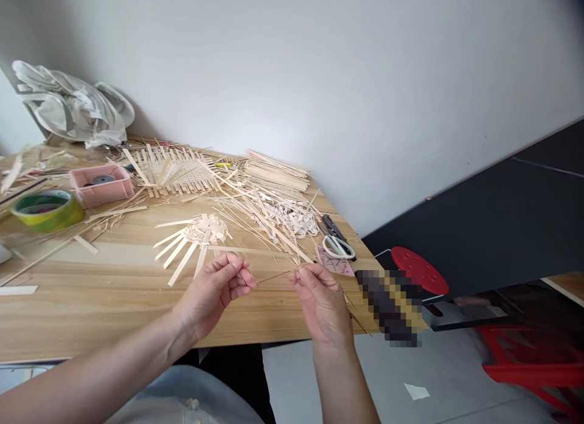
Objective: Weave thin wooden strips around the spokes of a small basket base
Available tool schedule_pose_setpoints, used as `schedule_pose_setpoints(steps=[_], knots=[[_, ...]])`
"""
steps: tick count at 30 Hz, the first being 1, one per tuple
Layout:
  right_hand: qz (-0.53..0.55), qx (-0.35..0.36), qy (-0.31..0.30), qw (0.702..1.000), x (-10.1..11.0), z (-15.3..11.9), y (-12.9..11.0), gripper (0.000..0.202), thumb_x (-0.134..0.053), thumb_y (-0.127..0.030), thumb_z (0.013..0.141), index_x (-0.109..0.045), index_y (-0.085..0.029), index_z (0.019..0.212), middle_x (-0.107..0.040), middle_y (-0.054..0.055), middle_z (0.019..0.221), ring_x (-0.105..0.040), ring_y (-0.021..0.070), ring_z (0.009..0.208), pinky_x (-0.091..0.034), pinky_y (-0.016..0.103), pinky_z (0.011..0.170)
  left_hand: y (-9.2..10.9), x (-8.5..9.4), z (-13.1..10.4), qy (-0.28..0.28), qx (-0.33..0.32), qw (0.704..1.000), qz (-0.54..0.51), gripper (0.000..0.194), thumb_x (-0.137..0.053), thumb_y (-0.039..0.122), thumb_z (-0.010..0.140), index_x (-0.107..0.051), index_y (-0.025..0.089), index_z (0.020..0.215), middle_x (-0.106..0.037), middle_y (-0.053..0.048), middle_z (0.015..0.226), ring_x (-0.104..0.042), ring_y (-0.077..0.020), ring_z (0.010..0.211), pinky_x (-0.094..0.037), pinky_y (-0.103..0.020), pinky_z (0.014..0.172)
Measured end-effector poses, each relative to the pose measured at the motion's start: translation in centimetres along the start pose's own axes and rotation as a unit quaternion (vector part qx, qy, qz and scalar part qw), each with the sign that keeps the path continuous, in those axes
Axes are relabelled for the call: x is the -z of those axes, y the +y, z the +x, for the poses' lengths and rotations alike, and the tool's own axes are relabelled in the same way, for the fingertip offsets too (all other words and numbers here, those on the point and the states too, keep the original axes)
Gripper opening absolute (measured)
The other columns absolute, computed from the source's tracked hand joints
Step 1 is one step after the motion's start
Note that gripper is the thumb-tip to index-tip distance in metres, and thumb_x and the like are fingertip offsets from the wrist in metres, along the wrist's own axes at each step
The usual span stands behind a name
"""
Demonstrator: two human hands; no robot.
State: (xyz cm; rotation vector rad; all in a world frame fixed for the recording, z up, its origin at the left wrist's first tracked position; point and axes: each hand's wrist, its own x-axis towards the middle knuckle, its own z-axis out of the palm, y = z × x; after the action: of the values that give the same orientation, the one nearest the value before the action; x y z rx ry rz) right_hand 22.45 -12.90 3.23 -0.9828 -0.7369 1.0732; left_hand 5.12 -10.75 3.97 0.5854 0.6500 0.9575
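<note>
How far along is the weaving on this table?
Looks done: the middle of the small woven piece. In hand: a thin strip, pinched between left hand and right hand. Apparently left: long ends fanning out unwoven. The larger mat also has loose ends; can't tell if it's finished.

Wood-grain table: small woven piece, larger woven mat, strip bundle, pink bin, tape roll.

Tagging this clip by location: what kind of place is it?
Probably a small craft workspace: a wooden table bears a partly woven mat of pale strips, a bundle of loose strips and white-handled scissors.
</note>
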Motion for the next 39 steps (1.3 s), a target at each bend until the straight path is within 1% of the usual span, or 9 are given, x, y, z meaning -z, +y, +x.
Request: schedule_pose_setpoints(steps=[7,11,16,19,22,28,34,37,39], knots=[[0.126,-0.080,0.023,0.989,1.3,1.0,-1.7,0.021,-0.073,-0.025,0.055,-0.056,-0.018,0.063,-0.057,-0.003,0.071,-0.043,-0.0011,0.045,-0.023,0.006,0.029,-1.0,0.1,-0.1,0.006,0.057,0.998,0.004,0.015,-0.062,0.027,0.072,-0.058,0.014,0.075,-0.064,-0.002,0.065,-0.061,-0.0090,0.061,-0.048,-0.017,0.060],[-0.002,0.088,0.095,0.992,3.9,4.1,-6.4,0.026,-0.073,-0.026,0.053,-0.050,-0.018,0.062,-0.056,-0.005,0.062,-0.051,0.0019,0.050,-0.030,0.007,0.034,0.4,0.5,-0.3,-0.011,0.053,0.998,0.035,0.013,-0.063,0.026,0.071,-0.059,0.014,0.077,-0.063,-0.002,0.066,-0.060,-0.0093,0.061,-0.048,-0.017,0.059],[-0.321,0.207,0.156,0.911,7.3,8.3,-9.4,0.015,-0.063,-0.028,0.061,-0.056,-0.017,0.067,-0.054,-0.003,0.053,-0.052,0.0083,0.048,-0.034,0.016,0.039,4.0,1.2,-1.4,-0.051,-0.073,0.980,0.177,0.012,-0.061,0.025,0.072,-0.062,0.016,0.081,-0.062,-0.002,0.064,-0.057,-0.0100,0.058,-0.045,-0.018,0.055],[-0.548,0.127,0.097,0.821,9.4,9.8,-8.3,0.015,-0.053,-0.026,0.067,-0.062,-0.016,0.073,-0.058,0.001,0.055,-0.053,0.0125,0.052,-0.040,0.023,0.048,6.7,2.0,-1.6,-0.021,-0.244,0.906,0.346,0.012,-0.061,0.025,0.072,-0.065,0.019,0.081,-0.063,-0.002,0.068,-0.057,-0.0116,0.064,-0.045,-0.020,0.061],[-0.704,0.093,0.023,0.704,11.1,10.5,-6.2,0.021,-0.045,-0.021,0.071,-0.065,-0.015,0.075,-0.063,0.004,0.067,-0.056,0.0152,0.063,-0.040,0.025,0.058,9.1,3.5,-1.1,0.025,-0.374,0.772,0.513,0.014,-0.060,0.021,0.071,-0.066,0.021,0.084,-0.064,-0.001,0.080,-0.057,-0.0133,0.076,-0.043,-0.022,0.075],[-0.817,0.039,-0.080,0.569,13.1,11.0,-3.3,0.027,-0.041,-0.020,0.074,-0.067,-0.016,0.082,-0.065,0.007,0.075,-0.056,0.0179,0.068,-0.036,0.027,0.058,11.0,8.5,1.2,0.002,-0.392,0.586,0.709,0.032,-0.052,0.020,0.075,-0.059,0.025,0.106,-0.057,-0.005,0.110,-0.053,-0.0207,0.100,-0.040,-0.034,0.089],[-0.778,0.109,-0.045,0.617,10.5,10.1,-4.2,0.022,-0.045,-0.024,0.073,-0.065,-0.018,0.080,-0.065,0.009,0.086,-0.058,0.0227,0.081,-0.041,0.031,0.068,9.9,11.4,1.6,-0.093,-0.324,0.511,0.791,0.058,-0.047,0.013,0.077,-0.030,0.022,0.132,-0.024,-0.013,0.139,-0.025,-0.0253,0.127,-0.030,-0.042,0.099],[-0.691,0.199,-0.102,0.687,5.9,7.7,-4.1,0.023,-0.044,-0.032,0.077,-0.063,-0.021,0.085,-0.064,0.007,0.090,-0.058,0.0199,0.079,-0.044,0.030,0.067,9.1,11.3,1.8,-0.104,-0.327,0.485,0.805,0.067,-0.052,0.011,0.073,-0.027,0.022,0.133,-0.021,-0.015,0.141,-0.019,-0.0284,0.129,-0.024,-0.047,0.101],[-0.656,0.220,-0.197,0.695,2.7,5.9,-3.1,0.021,-0.044,-0.030,0.078,-0.061,-0.021,0.087,-0.063,0.005,0.092,-0.058,0.0186,0.081,-0.046,0.029,0.067,8.5,11.0,2.0,-0.115,-0.328,0.467,0.813,0.068,-0.054,0.010,0.071,-0.028,0.023,0.133,-0.021,-0.016,0.141,-0.015,-0.0306,0.130,-0.020,-0.051,0.101]])
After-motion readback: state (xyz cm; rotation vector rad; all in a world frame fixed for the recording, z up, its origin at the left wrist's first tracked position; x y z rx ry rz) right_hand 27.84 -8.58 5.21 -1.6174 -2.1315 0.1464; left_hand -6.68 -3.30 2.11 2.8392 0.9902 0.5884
